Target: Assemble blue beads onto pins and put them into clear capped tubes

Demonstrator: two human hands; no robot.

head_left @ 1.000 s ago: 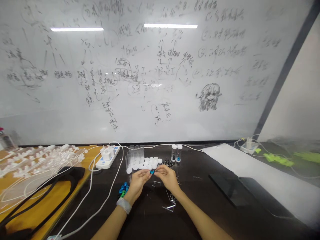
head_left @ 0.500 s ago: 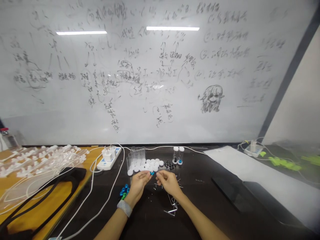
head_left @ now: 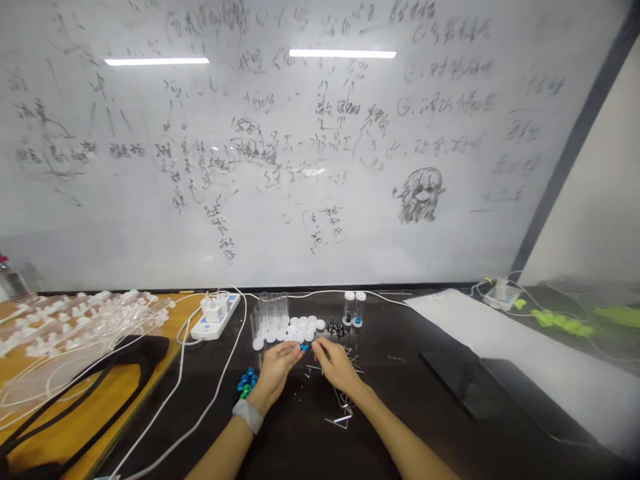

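My left hand (head_left: 275, 370) pinches a small shiny blue part (head_left: 304, 347) between thumb and fingertips. Close on its right, the fingers of my right hand (head_left: 336, 367) are pinched together; anything between them is too small to make out. Beyond the hands lie many white round caps (head_left: 303, 328) and a cluster of small black parts (head_left: 336, 327). Blue and green metallic pieces (head_left: 247, 383) sit left of my left wrist. Bent metal hex keys (head_left: 343, 420) lie by my right forearm, with tiny screw-like bits (head_left: 307, 375) between the arms.
Clear tubes (head_left: 273, 308) stand behind the caps. Two capped tubes (head_left: 359, 310) with small parts inside stand farther right. A power strip (head_left: 216, 319) and white cables lie left. Dark flat devices (head_left: 457, 385) and white sheeting (head_left: 480, 333) lie right; a whiteboard (head_left: 320, 260) stands behind.
The whole view has shifted slightly. Both hands stay close together around the blue part, with little visible movement.
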